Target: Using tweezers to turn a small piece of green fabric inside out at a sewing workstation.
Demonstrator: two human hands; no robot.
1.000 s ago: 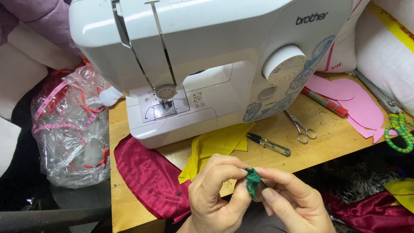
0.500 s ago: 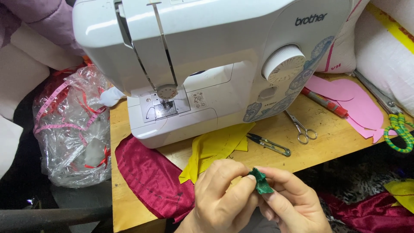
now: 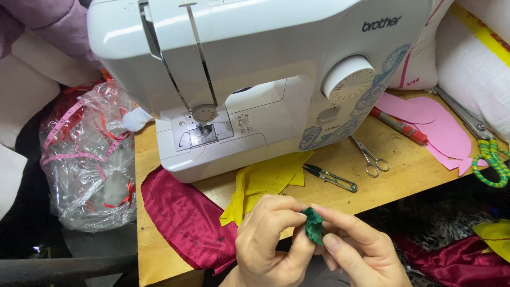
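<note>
Your left hand (image 3: 268,244) and right hand (image 3: 361,252) meet at the table's (image 3: 404,175) near edge, both pinching a small green fabric scrap (image 3: 313,225) between thumbs and fingertips. Yellow cloth (image 3: 268,180) lies just beyond them, red cloth (image 3: 188,218) to the left, snips (image 3: 329,177) near the sewing machine (image 3: 265,69)

White sewing machine (image 3: 255,79) on wooden table (image 3: 404,170); small scissors (image 3: 372,159) (beside thread snips (image 3: 329,178)); yellow fabric (image 3: 265,183)
</note>
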